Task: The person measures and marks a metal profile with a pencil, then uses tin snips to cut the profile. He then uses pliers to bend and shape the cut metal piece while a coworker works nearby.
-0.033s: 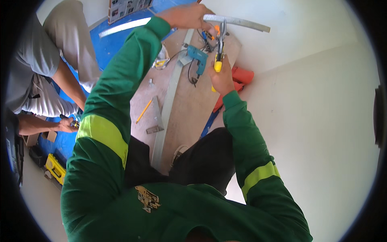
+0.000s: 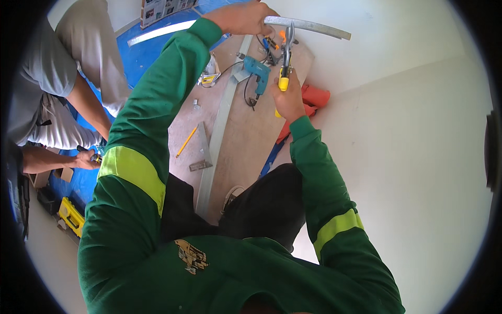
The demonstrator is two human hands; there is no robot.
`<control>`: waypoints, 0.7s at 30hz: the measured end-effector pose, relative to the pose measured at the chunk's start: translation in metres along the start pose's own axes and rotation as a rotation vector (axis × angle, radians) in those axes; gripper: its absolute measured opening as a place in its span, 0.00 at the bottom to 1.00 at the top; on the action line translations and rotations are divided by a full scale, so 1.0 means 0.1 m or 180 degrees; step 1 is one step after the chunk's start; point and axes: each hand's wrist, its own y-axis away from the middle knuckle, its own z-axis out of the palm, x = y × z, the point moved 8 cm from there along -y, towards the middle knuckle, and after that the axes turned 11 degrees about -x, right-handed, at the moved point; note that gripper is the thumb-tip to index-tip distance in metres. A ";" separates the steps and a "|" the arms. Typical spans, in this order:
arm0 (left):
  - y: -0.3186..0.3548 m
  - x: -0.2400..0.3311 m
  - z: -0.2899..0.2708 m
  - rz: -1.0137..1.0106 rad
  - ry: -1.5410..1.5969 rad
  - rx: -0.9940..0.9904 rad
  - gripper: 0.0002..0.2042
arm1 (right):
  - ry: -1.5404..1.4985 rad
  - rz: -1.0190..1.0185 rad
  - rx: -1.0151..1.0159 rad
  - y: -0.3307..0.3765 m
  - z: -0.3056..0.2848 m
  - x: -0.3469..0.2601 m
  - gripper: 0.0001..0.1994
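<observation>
Metal strip (image 2: 314, 27): raised crosswise near the top of view. Left hand (image 2: 241, 19) grips its middle; right hand (image 2: 289, 99) is wrapped around yellow-handled snips (image 2: 286, 62), their tips overlapping the strip. Likely light, springy and sharp-edged; take hold by the flat faces, clear of the snips.

A pale, plain wall (image 2: 410, 152) fills three o'clock; brownish floor (image 2: 246, 144) lies near the centre, blue sheeting (image 2: 138, 64) toward ten o'clock.

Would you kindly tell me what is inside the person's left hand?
The left hand holds a metal strip, visible to its right; the gripped stretch is covered.
</observation>
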 end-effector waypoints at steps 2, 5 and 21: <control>-0.05 -0.07 0.05 0.0017 -0.0290 0.0108 0.18 | -0.0087 0.0126 0.0056 0.00 0.02 0.09 0.17; -0.12 -0.15 0.16 -0.0050 -0.0676 0.0285 0.17 | 0.0085 0.0332 0.0275 0.02 0.02 0.22 0.14; -0.12 0.10 0.37 0.0027 0.0002 -0.0163 0.19 | 0.0001 0.0319 0.0071 0.11 -0.13 0.38 0.15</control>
